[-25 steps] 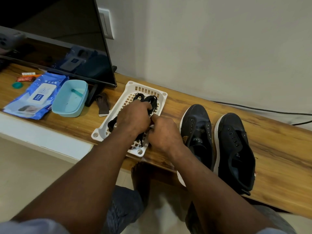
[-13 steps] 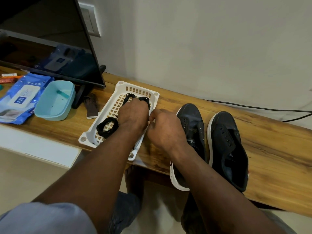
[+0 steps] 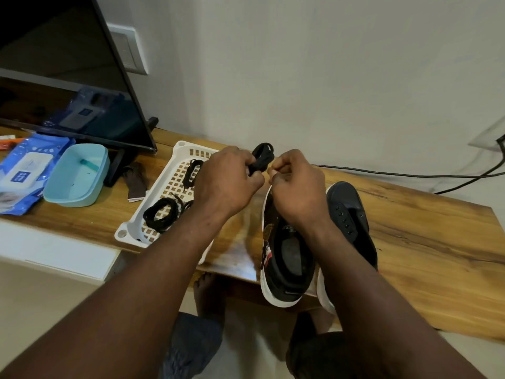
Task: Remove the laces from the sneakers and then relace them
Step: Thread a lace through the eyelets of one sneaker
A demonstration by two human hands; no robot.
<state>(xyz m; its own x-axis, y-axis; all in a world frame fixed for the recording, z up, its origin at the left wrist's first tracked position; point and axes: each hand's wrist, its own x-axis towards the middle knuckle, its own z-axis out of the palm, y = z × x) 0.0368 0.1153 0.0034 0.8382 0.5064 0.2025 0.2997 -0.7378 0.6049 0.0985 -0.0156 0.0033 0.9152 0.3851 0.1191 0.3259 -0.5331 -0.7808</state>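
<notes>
1 blk lace (image 3: 263, 159), L fingers (image 3: 246, 163); wipes label (image 3: 23, 170) illegible

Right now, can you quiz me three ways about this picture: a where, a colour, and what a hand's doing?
1. The white basket sits: A) on the floor B) on the wooden shelf C) on a chair
2. The bowl is: A) red B) yellow C) light blue
3. The left hand: A) grips a coiled black lace B) lies flat C) holds a cup
Answers: 1 B, wood shows around it; 2 C, pale blue all over; 3 A, it's closed round the coil.
</notes>
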